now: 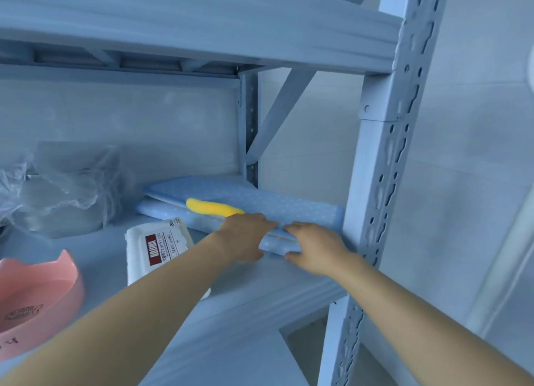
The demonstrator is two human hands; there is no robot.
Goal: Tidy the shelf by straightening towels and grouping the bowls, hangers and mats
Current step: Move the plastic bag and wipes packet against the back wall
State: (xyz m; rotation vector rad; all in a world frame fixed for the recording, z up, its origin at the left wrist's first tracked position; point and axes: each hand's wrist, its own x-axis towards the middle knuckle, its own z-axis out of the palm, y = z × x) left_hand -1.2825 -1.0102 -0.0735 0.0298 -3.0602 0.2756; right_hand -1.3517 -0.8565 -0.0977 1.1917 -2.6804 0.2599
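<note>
Two blue dotted mats lie stacked at the right end of the shelf board, against the right upright. A yellow object is wedged between them. My left hand and my right hand both grip the near corner of the stack, fingers over the top mat, thumbs under the lower one. A pink bowl with ear-shaped points stands at the far left edge, partly cut off.
A white pack of wipes with a red label lies left of my left forearm. Crumpled clear plastic bags sit at the back left. The slotted metal upright stands right beside my right hand. Another shelf board hangs overhead.
</note>
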